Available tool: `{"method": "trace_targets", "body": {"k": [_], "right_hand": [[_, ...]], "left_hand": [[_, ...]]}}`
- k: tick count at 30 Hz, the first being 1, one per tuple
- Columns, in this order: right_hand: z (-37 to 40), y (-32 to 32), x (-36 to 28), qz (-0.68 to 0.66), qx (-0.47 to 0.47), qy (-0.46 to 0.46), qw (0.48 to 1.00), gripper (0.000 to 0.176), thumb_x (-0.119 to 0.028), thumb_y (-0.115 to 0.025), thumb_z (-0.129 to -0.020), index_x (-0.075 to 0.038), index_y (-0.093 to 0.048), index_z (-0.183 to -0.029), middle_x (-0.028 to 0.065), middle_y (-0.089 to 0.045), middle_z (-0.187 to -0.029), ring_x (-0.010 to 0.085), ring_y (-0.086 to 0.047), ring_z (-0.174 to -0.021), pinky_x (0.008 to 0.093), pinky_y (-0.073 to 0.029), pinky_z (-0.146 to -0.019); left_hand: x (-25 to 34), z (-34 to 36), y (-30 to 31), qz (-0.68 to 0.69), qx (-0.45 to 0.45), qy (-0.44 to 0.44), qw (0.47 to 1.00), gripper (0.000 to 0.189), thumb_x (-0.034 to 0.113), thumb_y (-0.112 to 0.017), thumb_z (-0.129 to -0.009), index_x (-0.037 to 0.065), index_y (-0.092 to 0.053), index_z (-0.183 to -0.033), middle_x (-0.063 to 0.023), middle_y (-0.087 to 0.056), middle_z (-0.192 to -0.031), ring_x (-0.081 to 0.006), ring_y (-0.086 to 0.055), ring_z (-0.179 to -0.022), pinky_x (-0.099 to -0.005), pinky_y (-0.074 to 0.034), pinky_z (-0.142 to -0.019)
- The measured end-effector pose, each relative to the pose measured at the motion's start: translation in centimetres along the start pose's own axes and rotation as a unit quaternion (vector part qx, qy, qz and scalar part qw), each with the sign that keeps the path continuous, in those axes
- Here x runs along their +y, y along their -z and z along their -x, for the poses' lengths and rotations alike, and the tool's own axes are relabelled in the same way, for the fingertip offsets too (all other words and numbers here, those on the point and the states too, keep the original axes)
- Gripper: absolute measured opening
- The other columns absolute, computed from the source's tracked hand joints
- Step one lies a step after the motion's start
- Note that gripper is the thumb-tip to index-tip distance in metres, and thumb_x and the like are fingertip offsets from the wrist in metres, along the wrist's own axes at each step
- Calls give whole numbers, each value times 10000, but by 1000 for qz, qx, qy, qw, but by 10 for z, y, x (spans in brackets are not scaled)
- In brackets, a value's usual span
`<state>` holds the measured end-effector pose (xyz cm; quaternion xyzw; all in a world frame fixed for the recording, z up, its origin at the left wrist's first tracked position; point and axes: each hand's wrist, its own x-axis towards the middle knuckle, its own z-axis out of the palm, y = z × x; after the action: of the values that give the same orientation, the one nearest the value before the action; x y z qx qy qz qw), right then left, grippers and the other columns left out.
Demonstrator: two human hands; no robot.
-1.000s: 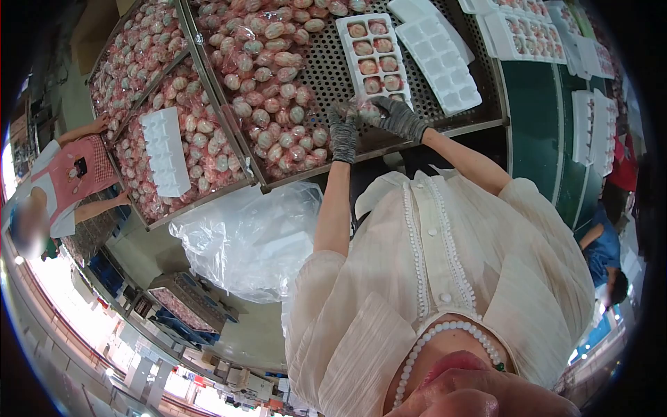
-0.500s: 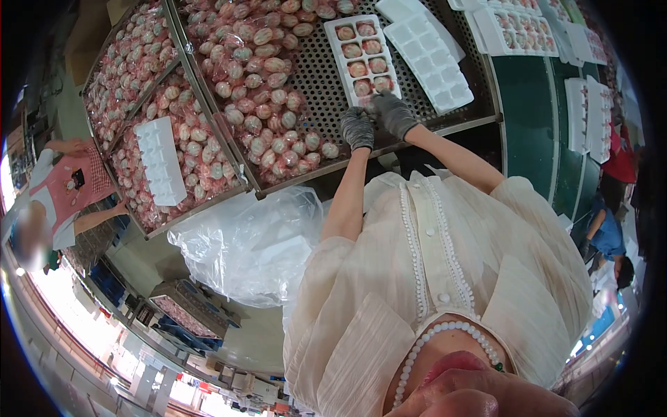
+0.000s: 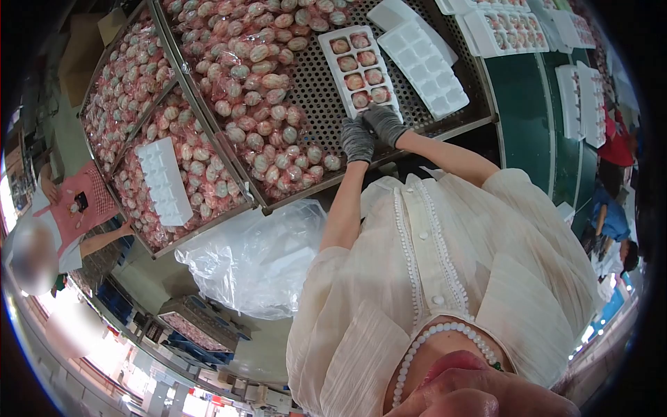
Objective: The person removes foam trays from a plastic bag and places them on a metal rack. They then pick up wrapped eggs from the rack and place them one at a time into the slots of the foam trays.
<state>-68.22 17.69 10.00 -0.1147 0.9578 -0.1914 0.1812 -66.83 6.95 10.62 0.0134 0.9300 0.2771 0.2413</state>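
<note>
Left hand (image 3: 357, 141): gloved, fingers bent at the near end of the white tray (image 3: 333, 69), perhaps steadying it; grip and opening, cannot tell.
Right hand (image 3: 385, 126): just beside, fingers bent over the same end; opening and anything held beneath, cannot tell.
White tray: flat on the perforated bench (image 3: 314, 90), probably for easy reach from the wrapped pieces (image 3: 256, 142); 8 round pieces (image 3: 354, 81) visible, nearest cells hidden.
Overlapping trays (image 3: 425, 67): close by, likely as spares; 1 partly covered.
Far trays (image 3: 511, 33): cut off above, contents blurred.
</note>
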Motion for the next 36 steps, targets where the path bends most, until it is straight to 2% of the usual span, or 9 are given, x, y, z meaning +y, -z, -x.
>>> {"method": "trace_targets", "body": {"k": [3, 7, 11, 15, 17, 25, 29, 31, 36], "right_hand": [[-8, -7, -7, 84, -12, 42, 995, 116, -105, -510, -705, -54, -600, -757, 167, -584, -801, 274, -593, -746, 373, -476, -625], [-20, -26, 2, 87, -112, -62, 988, 115, -114, -549, -669, -62, -599, -757, 159, -590, -806, 270, -595, -758, 376, -482, -625], [-7, -3, 1, 76, -92, -53, 991, 170, -116, -539, -693, -54, -599, -839, 107, -588, -828, 254, -575, -789, 401, -456, -664], [4, 3, 34, -127, 82, -9, 988, 199, -172, -558, -724, -65, -567, -892, 116, -572, -887, 289, -561, -800, 377, -442, -685], [-4, 18, 46, -186, 126, -181, 957, 275, -181, -600, -665, -64, -533, -905, 139, -555, -874, 293, -544, -827, 381, -438, -677], [-50, 22, 53, 3, -143, -189, 971, 208, -113, -549, -689, -79, -529, -894, 134, -597, -796, 273, -577, -754, 381, -439, -612], [-27, 25, 53, -38, 23, -65, 997, 179, -94, -573, -683, -71, -535, -856, 134, -595, -766, 262, -577, -722, 381, -437, -598], [-27, 17, 62, -251, 43, -203, 945, 202, -179, -582, -693, -78, -523, -857, 115, -570, -791, 266, -560, -782, 363, -431, -669], [-4, 17, 73, -115, 153, -307, 932, 399, -282, -545, -758, -43, -487, -1073, 164, -536, -1009, 297, -512, -931, 342, -395, -814]], "left_hand": [[-18, -12, -10, 33, 19, -113, 993, 269, 142, -503, -742, 63, -561, -992, -193, -562, -894, -328, -522, -835, -385, -418, -719], [-26, 0, -26, 145, 90, -38, 985, 236, 119, -484, -740, 41, -563, -949, -198, -566, -886, -325, -528, -825, -389, -417, -717], [-21, -4, -23, -37, 45, -92, 994, 198, 142, -494, -758, 21, -552, -903, -169, -550, -818, -336, -505, -803, -397, -407, -717], [-20, -15, -10, 70, 145, -145, 976, 196, 167, -546, -741, 12, -539, -861, -159, -540, -773, -332, -500, -775, -398, -405, -699], [-10, -23, 1, 124, 163, -65, 977, 240, 206, -589, -730, 7, -538, -855, -159, -550, -791, -320, -510, -796, -394, -406, -703], [-11, -102, 25, 174, -74, 176, 966, 660, 390, -549, -759, -83, -359, -1178, -249, -409, -1188, -364, -372, -1116, -370, -305, -928], [-48, -111, -39, 335, -6, 123, 934, 668, 347, -564, -770, -61, -299, -1228, -216, -362, -1242, -317, -349, -1148, -349, -281, -944], [-33, -102, -30, 389, 19, 144, 910, 663, 337, -545, -794, -63, -267, -1242, -189, -354, -1253, -286, -370, -1123, -326, -298, -936], [-98, -136, -68, 572, -105, 146, 801, 585, 371, -564, -779, -22, -386, -1175, -111, -486, -1091, -210, -518, -898, -322, -461, -732]]}}
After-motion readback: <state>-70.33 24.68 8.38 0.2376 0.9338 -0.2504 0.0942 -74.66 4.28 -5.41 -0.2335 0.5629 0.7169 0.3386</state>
